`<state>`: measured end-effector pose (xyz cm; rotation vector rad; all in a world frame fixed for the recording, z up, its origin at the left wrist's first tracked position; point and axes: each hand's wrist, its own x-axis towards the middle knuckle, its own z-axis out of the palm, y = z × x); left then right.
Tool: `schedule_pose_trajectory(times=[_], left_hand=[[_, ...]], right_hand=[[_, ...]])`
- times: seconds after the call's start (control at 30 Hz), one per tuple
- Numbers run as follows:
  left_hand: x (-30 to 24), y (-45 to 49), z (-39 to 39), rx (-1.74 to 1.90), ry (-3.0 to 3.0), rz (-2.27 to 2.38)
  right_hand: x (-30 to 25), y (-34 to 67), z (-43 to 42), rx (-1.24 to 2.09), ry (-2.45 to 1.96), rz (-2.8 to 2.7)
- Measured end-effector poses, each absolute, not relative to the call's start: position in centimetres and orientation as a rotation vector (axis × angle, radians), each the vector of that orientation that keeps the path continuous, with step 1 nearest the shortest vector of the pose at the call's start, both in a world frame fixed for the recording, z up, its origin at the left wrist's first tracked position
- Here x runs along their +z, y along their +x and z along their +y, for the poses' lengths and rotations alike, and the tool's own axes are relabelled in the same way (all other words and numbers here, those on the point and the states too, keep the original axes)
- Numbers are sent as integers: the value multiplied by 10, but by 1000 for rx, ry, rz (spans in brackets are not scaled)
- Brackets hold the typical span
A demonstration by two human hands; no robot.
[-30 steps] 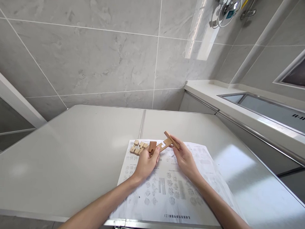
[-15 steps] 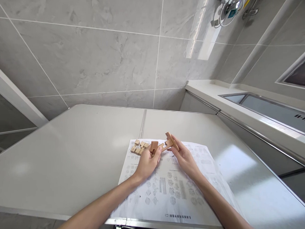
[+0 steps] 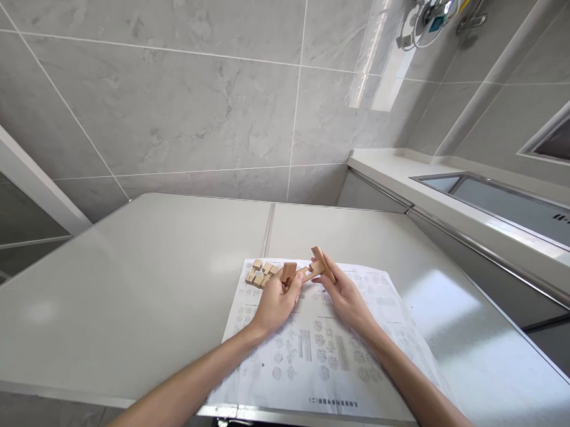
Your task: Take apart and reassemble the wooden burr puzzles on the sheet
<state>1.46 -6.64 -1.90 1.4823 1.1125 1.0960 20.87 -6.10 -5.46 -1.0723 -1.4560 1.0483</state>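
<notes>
Between thumb and fingers, my left hand (image 3: pixel 275 303) grips a notched wooden puzzle piece (image 3: pixel 289 271), held above the paper. My right hand (image 3: pixel 343 289) is closed on another wooden puzzle piece (image 3: pixel 324 263), a longer bar tilted up to the left. A pale notched piece (image 3: pixel 313 272) spans the gap between the two hands and meets the right-hand bar; whether they interlock I cannot tell. Several small wooden pieces (image 3: pixel 259 273) lie in a cluster just left of my left hand, partly hidden by it. Beneath both hands lies a sheet of printed diagrams (image 3: pixel 308 351).
The white table (image 3: pixel 146 296) has a seam running away from me. To the right, a counter (image 3: pixel 384 164) carries a sink (image 3: pixel 500 196). A grey tiled wall (image 3: pixel 176 110) rises behind the table. Pipes and cables (image 3: pixel 432 22) hang at the upper right.
Hardly anything differs: both hands keep their grips on the wooden pieces, and the whole view has shifted very slightly.
</notes>
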Motion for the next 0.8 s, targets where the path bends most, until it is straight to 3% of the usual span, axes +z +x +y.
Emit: schedule_pose_trajectory(times=[0.8], left_hand=[[-19,14,-67,1094,1506,1115]], right_hand=[[-61,212,-62,979,-1111,-1496]])
